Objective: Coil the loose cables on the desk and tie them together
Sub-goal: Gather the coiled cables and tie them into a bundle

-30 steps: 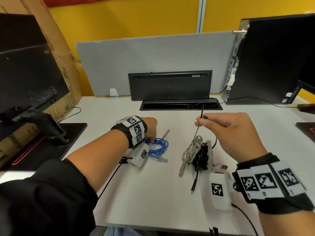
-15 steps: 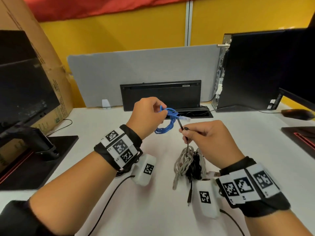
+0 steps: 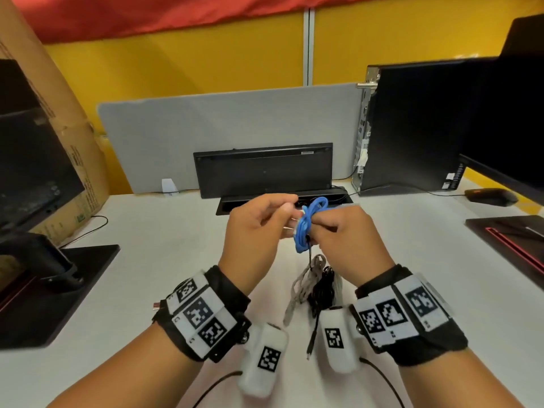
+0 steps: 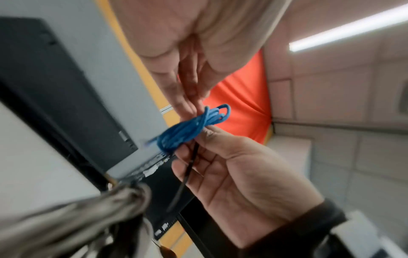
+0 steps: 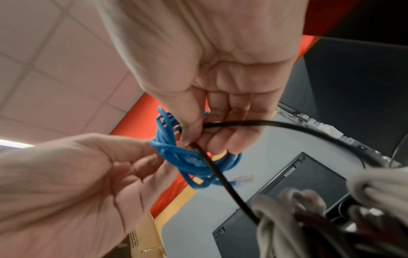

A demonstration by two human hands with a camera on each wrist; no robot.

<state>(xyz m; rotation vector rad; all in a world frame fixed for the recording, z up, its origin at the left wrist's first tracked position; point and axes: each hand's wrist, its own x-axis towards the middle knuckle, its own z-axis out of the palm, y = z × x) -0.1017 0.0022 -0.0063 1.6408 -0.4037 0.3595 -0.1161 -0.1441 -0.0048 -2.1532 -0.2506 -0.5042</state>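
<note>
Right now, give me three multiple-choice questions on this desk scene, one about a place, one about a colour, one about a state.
1. Where is the grey cable bundle?
A. on the desk below the hands
B. on the keyboard
C. in the left hand

2. What colour is the coil held between both hands?
A. red
B. blue
C. green

3. How does the right hand hold the thin black cable?
A. palm flat on it
B. not touching
C. pinched in its fingers

Answers: 1 A, it lies on the white desk; 2 B, plainly blue; 3 C, the right wrist view shows the pinch.

White desk [image 3: 153,260], grey-black cable bundle [image 3: 316,285], mouse [image 3: 490,196]
</note>
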